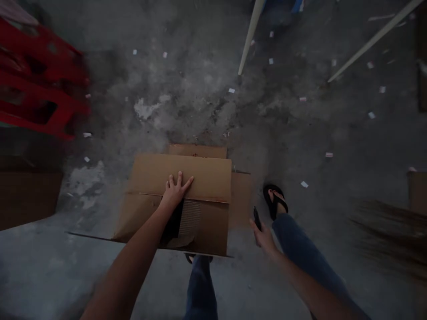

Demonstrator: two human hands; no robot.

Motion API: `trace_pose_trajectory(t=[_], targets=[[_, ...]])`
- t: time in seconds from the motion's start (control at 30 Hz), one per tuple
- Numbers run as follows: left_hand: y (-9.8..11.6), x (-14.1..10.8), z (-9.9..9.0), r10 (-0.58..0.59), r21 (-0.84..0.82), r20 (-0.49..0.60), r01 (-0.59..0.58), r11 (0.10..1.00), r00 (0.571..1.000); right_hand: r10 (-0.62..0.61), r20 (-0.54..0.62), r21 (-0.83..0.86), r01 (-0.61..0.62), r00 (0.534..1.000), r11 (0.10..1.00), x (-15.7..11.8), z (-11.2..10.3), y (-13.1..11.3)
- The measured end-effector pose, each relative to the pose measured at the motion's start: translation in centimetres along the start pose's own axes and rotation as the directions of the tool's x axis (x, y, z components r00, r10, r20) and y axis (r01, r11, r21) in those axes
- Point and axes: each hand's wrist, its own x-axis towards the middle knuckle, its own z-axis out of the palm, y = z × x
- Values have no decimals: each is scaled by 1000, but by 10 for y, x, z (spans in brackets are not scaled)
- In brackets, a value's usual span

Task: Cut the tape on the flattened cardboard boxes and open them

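Observation:
A brown cardboard box [210, 178] stands on the floor in front of me, its flaps partly spread. My left hand [175, 191] lies with fingers spread on the far flap. Below that hand, a gap shows the dark inside and a piece of corrugated cardboard [190, 218]. To the right of the box, my right hand [263, 235] is closed around a slim black tool [256, 218], which looks like a utility knife; its blade cannot be made out. The tool is apart from the box.
Red plastic stools [63, 106] stand at the left, above another cardboard box [30, 195]. Two pale poles [250, 40] reach down from the top. Small paper scraps [231, 90] are scattered over the concrete floor [200, 58]. My sandalled foot [276, 200] is right of the box.

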Motion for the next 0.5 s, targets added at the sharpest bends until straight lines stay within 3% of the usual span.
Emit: trace_pose_trajectory(t=[0.07,0.13,0.3,0.4,0.5], targets=[[2,-2,-5,-31,-16,-6,30,999,1000,133,44,70,-136,990,988,0,2,-20],[9,-7,-7,-66,-50,-31,64,997,997,175,63,137,-182,983,974,-2,13,-41],[39,-20,-14,-115,-116,-80,105,988,990,-77,22,225,70,997,972,6,45,-71],[50,-26,-16,-150,-101,-67,143,985,986,-17,19,65,16,1000,998,22,48,-70],[48,-37,-8,-180,-94,-51,174,980,982,-16,51,-32,17,999,999,33,53,-67]])
